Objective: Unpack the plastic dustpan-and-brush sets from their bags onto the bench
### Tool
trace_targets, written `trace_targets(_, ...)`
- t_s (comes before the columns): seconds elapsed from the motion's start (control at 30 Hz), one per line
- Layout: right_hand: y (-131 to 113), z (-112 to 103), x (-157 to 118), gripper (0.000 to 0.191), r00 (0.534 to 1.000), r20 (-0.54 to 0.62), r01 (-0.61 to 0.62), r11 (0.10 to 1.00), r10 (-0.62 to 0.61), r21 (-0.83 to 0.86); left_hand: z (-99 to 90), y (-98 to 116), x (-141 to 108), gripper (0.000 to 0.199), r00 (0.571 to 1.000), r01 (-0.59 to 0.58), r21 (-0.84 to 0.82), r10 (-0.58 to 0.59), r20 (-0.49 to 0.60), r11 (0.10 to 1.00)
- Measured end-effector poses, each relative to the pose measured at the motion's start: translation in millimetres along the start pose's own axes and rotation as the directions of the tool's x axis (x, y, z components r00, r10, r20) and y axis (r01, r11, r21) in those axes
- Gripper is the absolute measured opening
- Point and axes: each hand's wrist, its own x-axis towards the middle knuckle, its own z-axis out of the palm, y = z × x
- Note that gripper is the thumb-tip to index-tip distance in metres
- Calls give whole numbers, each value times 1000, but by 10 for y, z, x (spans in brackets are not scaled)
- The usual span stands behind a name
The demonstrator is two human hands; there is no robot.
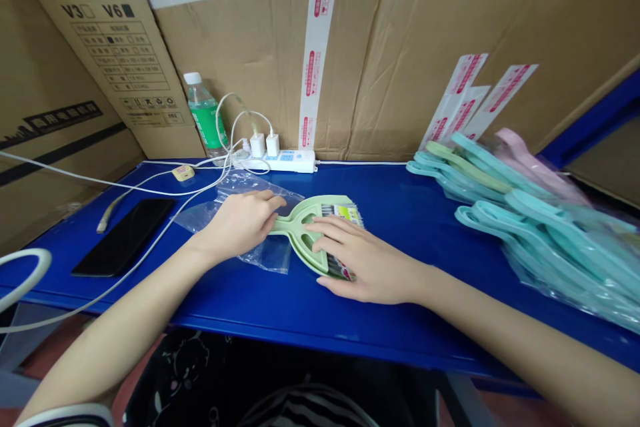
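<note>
A pale green dustpan with a matching hand brush (296, 235) nested in it lies on the blue table, its bristles and a yellow label facing right. My left hand (245, 220) is closed round the handle end, most of which it hides. Over the brush head lies my right hand (363, 257), its fingers bent across the top and its thumb at the near rim, gripping the set. Beneath the handle and my left hand spreads a crumpled clear plastic bag (270, 259).
Bagged turquoise, green and pink handled pieces (555, 227) are heaped at the right. A black phone (123, 237), white cables, a power strip (295, 161) and a water bottle (206, 117) occupy the left and back. Cardboard boxes (260, 47) wall the rear.
</note>
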Motion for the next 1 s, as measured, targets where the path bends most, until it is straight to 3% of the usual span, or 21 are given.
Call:
trace_targets(0.73, 12, 20, -2, 25, 1000, -26, -3, 999, 2, -33, 19, -16, -5, 30, 999, 16, 42, -14, -39, 999)
trace_targets(1.0, 12, 4, -5, 28, 1000, 1, -16, 1000, 16, -12, 14, -12, 7, 28, 1000, 28, 17, -28, -1, 999)
